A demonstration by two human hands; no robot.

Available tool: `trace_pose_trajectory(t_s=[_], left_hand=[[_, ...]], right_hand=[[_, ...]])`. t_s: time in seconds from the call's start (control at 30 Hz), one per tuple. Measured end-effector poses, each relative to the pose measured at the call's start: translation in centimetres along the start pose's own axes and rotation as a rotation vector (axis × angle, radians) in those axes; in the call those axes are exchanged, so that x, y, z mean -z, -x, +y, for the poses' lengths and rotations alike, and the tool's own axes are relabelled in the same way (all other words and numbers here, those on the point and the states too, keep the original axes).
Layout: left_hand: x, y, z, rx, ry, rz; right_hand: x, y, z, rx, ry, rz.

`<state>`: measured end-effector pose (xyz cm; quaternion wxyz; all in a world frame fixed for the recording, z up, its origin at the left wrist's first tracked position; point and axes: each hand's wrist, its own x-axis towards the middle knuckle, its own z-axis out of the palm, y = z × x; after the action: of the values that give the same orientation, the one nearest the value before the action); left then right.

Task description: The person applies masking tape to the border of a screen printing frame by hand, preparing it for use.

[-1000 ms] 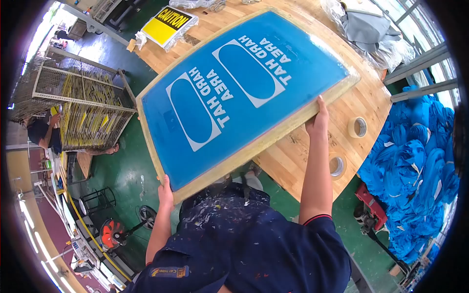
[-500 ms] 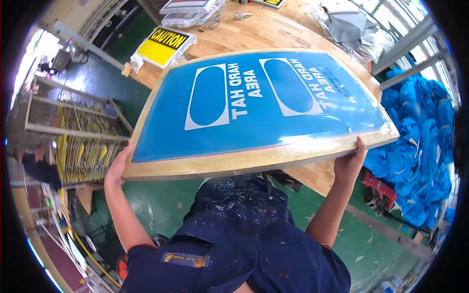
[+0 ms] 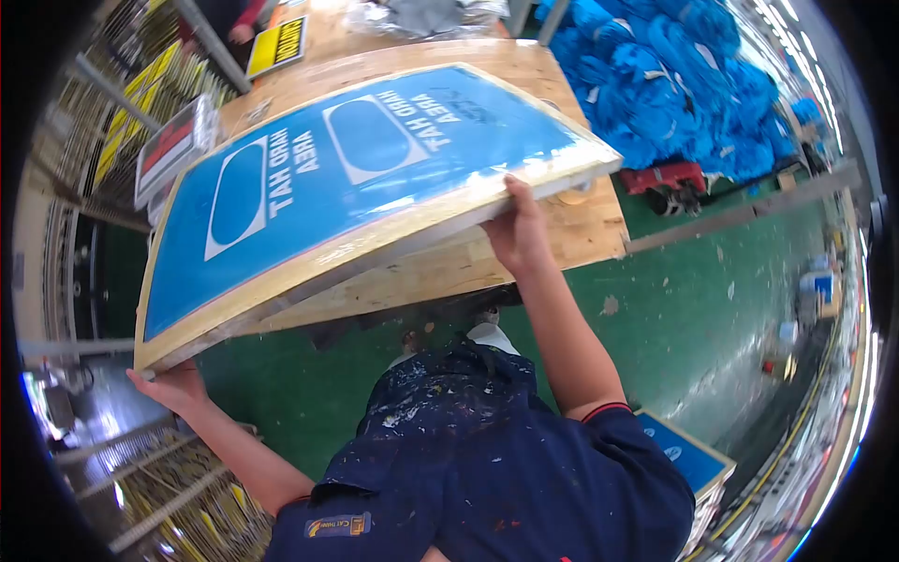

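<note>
A large wooden-framed blue screen [image 3: 309,234] with mirrored "HARD HAT AREA" lettering and two pale panels with oval shapes is held tilted over the wooden table [image 3: 581,220]. My left hand [image 3: 178,382] grips its near left corner from below, with most fingers hidden under the frame. Around the near edge, toward the right end, my right hand [image 3: 520,225] is closed, thumb on top and fingers underneath.
Yellow caution sign [image 3: 278,47] lies at the table's far side, near another person's hand [image 3: 242,35]. Packed signs [image 3: 175,150] sit at left. Blue cloth heap [image 3: 655,84] and red machine [image 3: 663,178] are at right. Another blue framed screen [image 3: 684,450] stands low behind me.
The view has turned to the right. The framed screen now appears further left and more slanted, over the table, with both hands still on it. Another person's hand has come into view.
</note>
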<state>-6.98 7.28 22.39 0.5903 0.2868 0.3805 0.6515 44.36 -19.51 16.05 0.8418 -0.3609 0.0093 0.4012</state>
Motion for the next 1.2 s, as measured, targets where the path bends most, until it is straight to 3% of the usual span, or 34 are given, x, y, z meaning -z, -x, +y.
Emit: trace_pose_trajectory(t_s=[0.1,0.2,0.3,0.37,0.43,0.53,0.63,0.73,0.83,0.93,1.0,1.1,1.2], left_hand=[[1.6,-4.0,-1.8,-0.095,-0.123,-0.042],[2.7,-6.7,-0.3,-0.033,-0.134,-0.053],[1.3,-8.3,2.4,-0.051,-0.183,-0.055],[0.7,-8.1,3.1,-0.052,-0.202,-0.034],[-0.6,-6.0,4.1,-0.065,-0.243,-0.008],[-0.8,-4.7,5.5,-0.117,-0.236,0.017],[-6.0,-0.4,4.6,-0.225,-0.300,0.161],[-7.3,2.3,4.8,-0.347,-0.402,0.146],[-12.7,7.0,3.7,-0.389,-0.384,0.269],[-10.1,6.7,6.0,-0.352,-0.363,0.310],[-9.0,7.0,6.4,-0.391,-0.414,0.307],[-8.3,7.4,6.4,-0.380,-0.374,0.278],[-8.3,8.4,5.4,-0.342,-0.385,0.362]], right_hand=[[-0.1,0.6,0.4,0.016,0.026,-0.026],[2.1,2.0,-1.1,0.022,0.170,-0.119],[13.5,-1.6,-4.9,-0.117,1.078,-0.185],[23.0,-4.3,-5.9,0.024,1.620,0.364],[28.5,-6.1,-8.8,0.727,1.886,0.326],[32.8,-9.6,-13.4,0.782,2.187,0.182],[34.6,-14.3,-18.4,0.803,2.270,-0.225],[32.7,-19.7,-19.0,0.821,2.257,-0.357],[31.3,-26.7,-17.3,0.790,2.239,-0.260],[28.0,-32.3,-16.2,0.673,2.195,-0.020],[26.3,-34.0,-16.0,0.739,2.081,-0.003],[24.5,-32.5,-16.6,0.791,1.870,-0.036],[21.6,-25.0,-17.7,0.873,1.561,-0.031]])
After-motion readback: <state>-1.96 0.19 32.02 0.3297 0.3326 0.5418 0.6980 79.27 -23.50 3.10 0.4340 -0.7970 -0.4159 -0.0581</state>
